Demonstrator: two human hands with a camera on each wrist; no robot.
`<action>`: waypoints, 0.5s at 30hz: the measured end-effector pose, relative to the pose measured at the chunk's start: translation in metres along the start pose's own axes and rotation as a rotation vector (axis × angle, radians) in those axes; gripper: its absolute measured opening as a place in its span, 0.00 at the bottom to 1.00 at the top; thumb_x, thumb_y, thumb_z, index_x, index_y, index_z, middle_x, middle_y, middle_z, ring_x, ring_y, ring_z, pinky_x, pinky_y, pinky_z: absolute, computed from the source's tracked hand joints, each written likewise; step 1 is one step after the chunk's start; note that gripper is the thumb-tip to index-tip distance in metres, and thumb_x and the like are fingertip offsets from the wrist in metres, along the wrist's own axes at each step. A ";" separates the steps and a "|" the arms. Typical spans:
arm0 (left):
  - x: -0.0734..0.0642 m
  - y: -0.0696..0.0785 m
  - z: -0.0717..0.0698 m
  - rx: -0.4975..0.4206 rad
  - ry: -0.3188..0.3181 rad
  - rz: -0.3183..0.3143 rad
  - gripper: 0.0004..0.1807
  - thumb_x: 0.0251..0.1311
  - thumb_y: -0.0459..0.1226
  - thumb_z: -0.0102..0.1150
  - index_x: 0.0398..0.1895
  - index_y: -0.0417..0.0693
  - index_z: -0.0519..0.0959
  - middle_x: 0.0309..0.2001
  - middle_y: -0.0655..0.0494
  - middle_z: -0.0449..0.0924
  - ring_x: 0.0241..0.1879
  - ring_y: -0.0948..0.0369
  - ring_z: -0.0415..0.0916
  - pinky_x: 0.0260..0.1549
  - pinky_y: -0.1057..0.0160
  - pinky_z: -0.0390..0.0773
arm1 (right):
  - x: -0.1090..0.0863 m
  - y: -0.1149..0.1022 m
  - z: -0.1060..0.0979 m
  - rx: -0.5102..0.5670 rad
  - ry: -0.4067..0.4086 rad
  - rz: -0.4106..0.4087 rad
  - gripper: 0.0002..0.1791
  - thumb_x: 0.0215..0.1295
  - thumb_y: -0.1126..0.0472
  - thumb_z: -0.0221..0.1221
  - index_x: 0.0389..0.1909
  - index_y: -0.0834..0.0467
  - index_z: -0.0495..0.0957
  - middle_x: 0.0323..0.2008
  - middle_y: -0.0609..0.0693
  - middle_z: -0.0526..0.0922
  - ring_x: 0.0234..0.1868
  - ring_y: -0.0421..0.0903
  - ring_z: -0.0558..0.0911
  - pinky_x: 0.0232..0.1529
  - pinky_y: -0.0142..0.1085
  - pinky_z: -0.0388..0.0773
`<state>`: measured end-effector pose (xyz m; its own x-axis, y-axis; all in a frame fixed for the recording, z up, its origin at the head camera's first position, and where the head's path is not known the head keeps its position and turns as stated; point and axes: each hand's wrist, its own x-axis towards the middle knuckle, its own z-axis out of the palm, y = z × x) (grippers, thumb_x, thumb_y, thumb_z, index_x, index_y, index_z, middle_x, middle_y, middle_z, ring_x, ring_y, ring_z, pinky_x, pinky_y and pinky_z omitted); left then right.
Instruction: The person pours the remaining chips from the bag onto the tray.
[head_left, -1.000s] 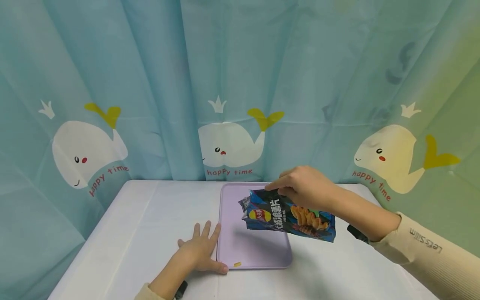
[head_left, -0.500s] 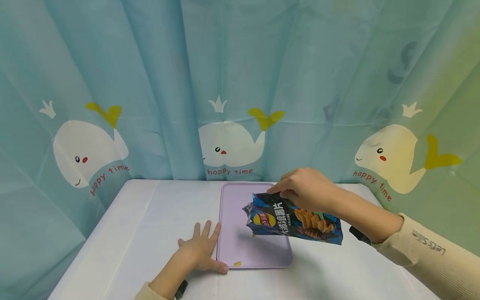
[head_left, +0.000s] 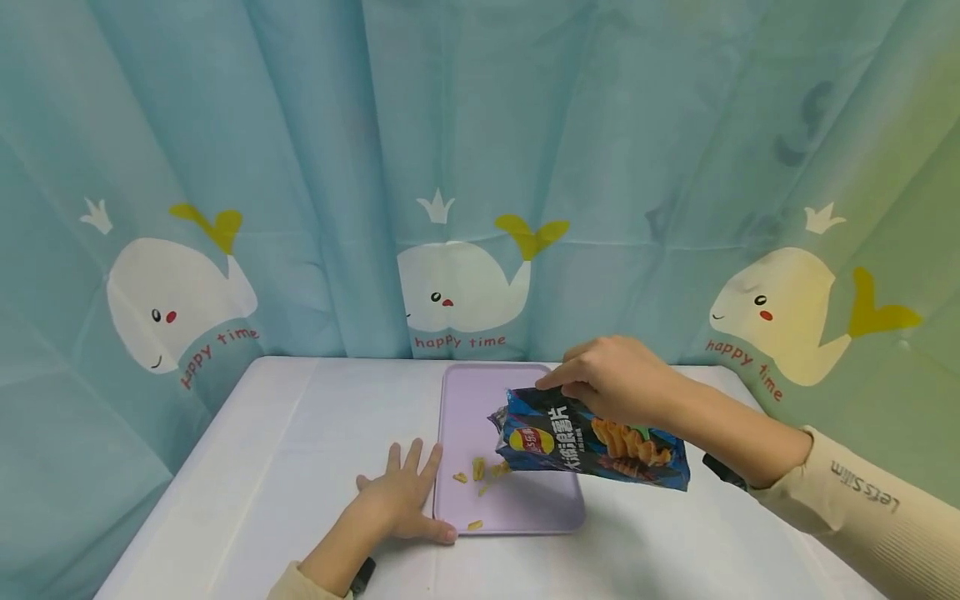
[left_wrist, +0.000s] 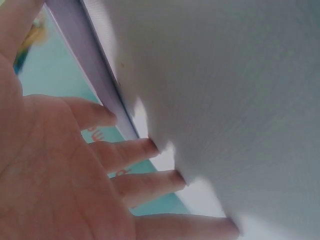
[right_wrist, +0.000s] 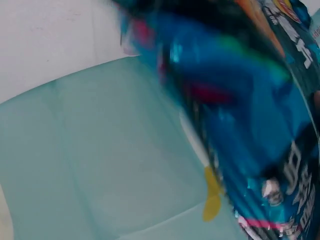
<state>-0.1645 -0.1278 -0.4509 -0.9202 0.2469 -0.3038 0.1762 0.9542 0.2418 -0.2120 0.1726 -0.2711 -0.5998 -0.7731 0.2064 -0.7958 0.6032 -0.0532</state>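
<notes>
Fingers first, head cam, from my end of the link: R hand has its fingers bent in close over the upper edge of a blue-black chip bag, so that hand's got the bag. Bag hangs sideways below those fingers, torn mouth out to their L, over the lilac tray. L hand: fingers straight, spread wide, holding nothing; palm down on white table, tips just beside tray's L edge, thumb at its near L corner. Few yellow chips on tray, R of the L fingers; some right by bag mouth, can't tell if landed. One lies near L thumb, by the near rim. Beyond both hands, teal curtain w/ whale prints.

L wrist cam: I get palm + four extended fingers, gaps between; tray rim runs past the index tip. Coloured bit near thumb, too blurry to ID.

R wrist cam: bag fills the R side, blurry; only a sliver of skin at R edge, so can't tell finger pose here. Curtain L of bag.
</notes>
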 end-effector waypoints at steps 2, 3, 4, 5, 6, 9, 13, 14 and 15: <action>0.000 0.000 0.000 -0.001 0.000 -0.002 0.69 0.34 0.72 0.70 0.79 0.49 0.54 0.78 0.37 0.49 0.74 0.29 0.44 0.48 0.14 0.55 | -0.001 0.000 -0.001 -0.003 0.002 -0.001 0.18 0.63 0.68 0.65 0.48 0.44 0.88 0.26 0.37 0.81 0.19 0.28 0.68 0.18 0.26 0.64; 0.000 0.000 0.000 -0.002 0.001 -0.004 0.69 0.34 0.72 0.70 0.79 0.50 0.54 0.78 0.37 0.49 0.74 0.29 0.44 0.49 0.14 0.55 | -0.001 0.001 -0.001 -0.007 0.001 -0.001 0.18 0.63 0.68 0.65 0.48 0.44 0.88 0.26 0.37 0.80 0.19 0.28 0.68 0.18 0.26 0.64; 0.000 0.000 0.000 -0.003 0.000 -0.006 0.69 0.34 0.72 0.70 0.79 0.50 0.54 0.78 0.37 0.49 0.74 0.29 0.44 0.49 0.14 0.55 | -0.001 0.001 -0.002 -0.010 0.002 -0.001 0.18 0.63 0.68 0.65 0.48 0.44 0.88 0.26 0.37 0.81 0.19 0.28 0.68 0.19 0.26 0.64; 0.000 0.001 -0.001 -0.005 -0.002 -0.007 0.69 0.34 0.72 0.70 0.79 0.50 0.54 0.78 0.37 0.49 0.74 0.29 0.44 0.49 0.14 0.55 | -0.002 0.001 -0.002 -0.009 0.000 0.004 0.18 0.63 0.68 0.65 0.48 0.44 0.88 0.26 0.37 0.81 0.19 0.28 0.68 0.19 0.26 0.64; 0.001 0.001 -0.001 -0.005 -0.003 -0.008 0.69 0.34 0.72 0.70 0.79 0.50 0.54 0.78 0.37 0.49 0.74 0.29 0.43 0.49 0.14 0.55 | -0.002 0.001 -0.002 -0.009 -0.002 0.007 0.18 0.63 0.68 0.64 0.48 0.44 0.88 0.26 0.37 0.81 0.18 0.29 0.68 0.19 0.26 0.64; 0.001 0.002 -0.002 -0.009 0.000 -0.006 0.69 0.34 0.71 0.71 0.79 0.49 0.54 0.78 0.37 0.49 0.74 0.29 0.43 0.49 0.14 0.54 | -0.004 0.002 -0.003 -0.024 -0.001 0.006 0.18 0.63 0.68 0.64 0.48 0.44 0.88 0.27 0.37 0.81 0.19 0.28 0.68 0.20 0.26 0.65; 0.001 0.002 -0.001 -0.010 0.004 -0.003 0.69 0.33 0.71 0.71 0.79 0.49 0.54 0.78 0.37 0.49 0.74 0.29 0.43 0.49 0.14 0.54 | -0.005 0.002 -0.004 -0.029 0.004 0.008 0.18 0.63 0.68 0.65 0.48 0.43 0.88 0.26 0.37 0.81 0.19 0.28 0.68 0.19 0.26 0.65; 0.001 0.002 -0.001 -0.008 0.005 -0.002 0.69 0.33 0.71 0.71 0.79 0.49 0.54 0.78 0.36 0.49 0.74 0.29 0.44 0.49 0.14 0.54 | -0.005 0.002 -0.004 -0.033 0.002 0.006 0.18 0.63 0.68 0.65 0.48 0.43 0.88 0.26 0.37 0.81 0.19 0.28 0.68 0.19 0.26 0.65; 0.001 0.001 0.000 -0.008 0.005 -0.002 0.69 0.33 0.71 0.71 0.79 0.49 0.54 0.78 0.36 0.49 0.74 0.29 0.44 0.49 0.14 0.54 | -0.005 0.002 -0.005 -0.036 0.002 0.006 0.18 0.63 0.68 0.65 0.48 0.43 0.88 0.26 0.37 0.81 0.19 0.28 0.69 0.19 0.26 0.65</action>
<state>-0.1650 -0.1264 -0.4505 -0.9223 0.2443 -0.2996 0.1717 0.9532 0.2487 -0.2101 0.1790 -0.2679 -0.6044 -0.7690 0.2082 -0.7886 0.6146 -0.0194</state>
